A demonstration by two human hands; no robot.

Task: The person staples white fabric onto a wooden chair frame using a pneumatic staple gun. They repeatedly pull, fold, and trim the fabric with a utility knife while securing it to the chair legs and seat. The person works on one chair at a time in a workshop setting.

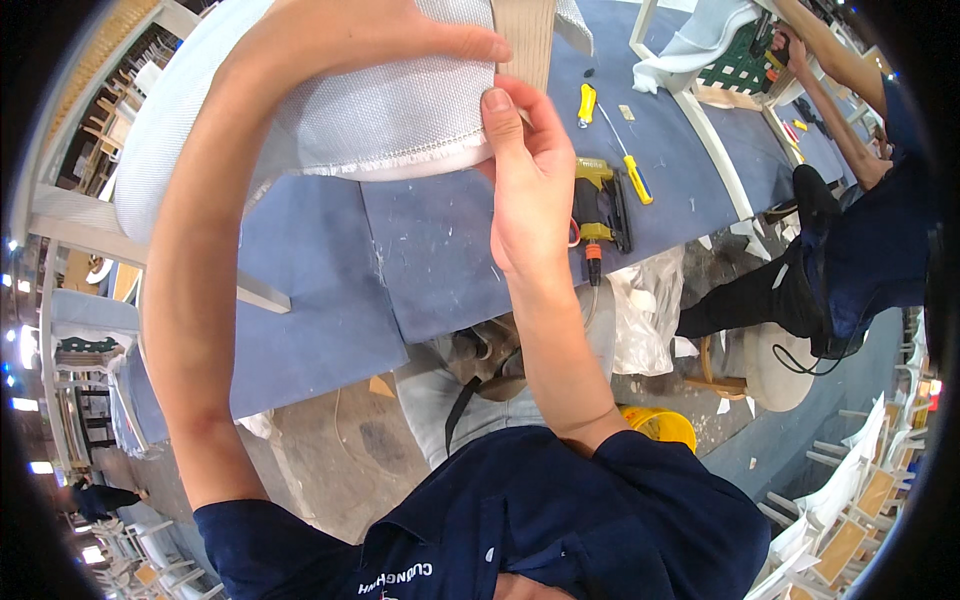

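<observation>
My left hand (pixel 375 35) lies on top of a white woven-fabric chair seat cushion (pixel 330 110), fingers pressing the cloth near its right end. My right hand (pixel 525 175) pinches the frayed lower edge of the same fabric between thumb and fingers, next to a pale wooden slat (pixel 525 40). The cushion rests on a blue padded workbench (pixel 420 250). A yellow and black staple gun (pixel 600 205) lies on the bench just right of my right hand.
Two yellow-handled screwdrivers (pixel 632 170) lie beyond the staple gun. A white chair frame (pixel 700 110) stands at the bench's right, where another person (pixel 850 230) in dark clothes works. A yellow bucket (pixel 665 425) sits on the floor. White chairs stand at lower right.
</observation>
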